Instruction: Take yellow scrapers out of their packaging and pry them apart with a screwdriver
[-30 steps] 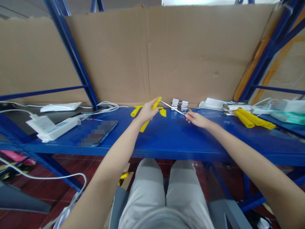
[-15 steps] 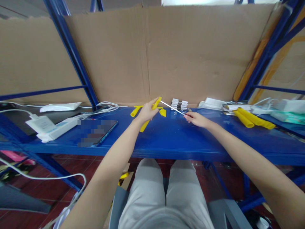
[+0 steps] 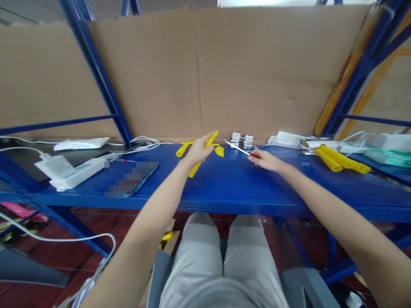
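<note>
My left hand (image 3: pixel 198 151) is closed around a yellow tube (image 3: pixel 212 138), which slants up to the right with both ends sticking out. In my closed right hand (image 3: pixel 266 161) is a screwdriver (image 3: pixel 236 148) with a red handle and a long, thin metal shaft. Its tip points left, at or close to the tube's upper end; whether they touch I cannot tell. Just right of my left hand lies a small yellow piece (image 3: pixel 219 151). Another yellow tube (image 3: pixel 181 150) lies behind my left hand. Tiny screw-like bits (image 3: pixel 236 152) lie beneath the shaft.
Banded white bundles (image 3: pixel 242 140) stand at the back of the blue table (image 3: pixel 237 188). Several yellow tubes (image 3: pixel 342 159) and white packets (image 3: pixel 285 139) lie right. At left are a tablet-like device (image 3: pixel 141 179), a power strip (image 3: pixel 85 172) and cables (image 3: pixel 144 143). Cardboard (image 3: pixel 244 72) walls the back.
The screwdriver's red handle now shows in my right hand, which has turned and shifted very slightly. My left hand and its yellow tube have barely moved.
</note>
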`<state>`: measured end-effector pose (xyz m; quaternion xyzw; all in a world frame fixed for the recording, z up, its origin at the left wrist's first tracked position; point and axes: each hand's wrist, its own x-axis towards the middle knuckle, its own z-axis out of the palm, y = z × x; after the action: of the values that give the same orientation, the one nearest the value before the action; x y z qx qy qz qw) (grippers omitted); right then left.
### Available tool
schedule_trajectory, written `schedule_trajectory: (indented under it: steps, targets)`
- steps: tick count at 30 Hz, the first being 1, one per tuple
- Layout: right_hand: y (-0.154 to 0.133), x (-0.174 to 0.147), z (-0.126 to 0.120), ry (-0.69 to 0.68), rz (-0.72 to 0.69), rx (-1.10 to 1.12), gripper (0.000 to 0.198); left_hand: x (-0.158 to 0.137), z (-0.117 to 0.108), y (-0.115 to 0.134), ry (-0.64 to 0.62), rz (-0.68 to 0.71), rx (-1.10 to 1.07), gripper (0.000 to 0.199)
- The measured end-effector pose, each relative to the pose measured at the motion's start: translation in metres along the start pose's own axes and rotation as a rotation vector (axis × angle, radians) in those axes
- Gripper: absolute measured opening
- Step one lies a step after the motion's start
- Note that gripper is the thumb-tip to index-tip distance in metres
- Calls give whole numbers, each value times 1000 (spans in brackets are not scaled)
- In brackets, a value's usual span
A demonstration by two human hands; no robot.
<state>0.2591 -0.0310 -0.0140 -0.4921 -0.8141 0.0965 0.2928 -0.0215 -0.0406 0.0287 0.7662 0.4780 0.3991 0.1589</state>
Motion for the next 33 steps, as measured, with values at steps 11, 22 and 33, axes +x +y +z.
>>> schedule_trajectory:
  steps: [11, 22, 33]
  targets:
    - [6, 1, 7, 125, -12, -88, 17, -3, 0, 4, -7, -12, -5, 64]
    - [0, 0, 4, 74, -10, -63, 20, -1, 0, 2, -4, -16, -2, 64]
    - [1, 1, 1, -7, 0, -7, 28, 0, -1, 0, -8, -10, -13, 62]
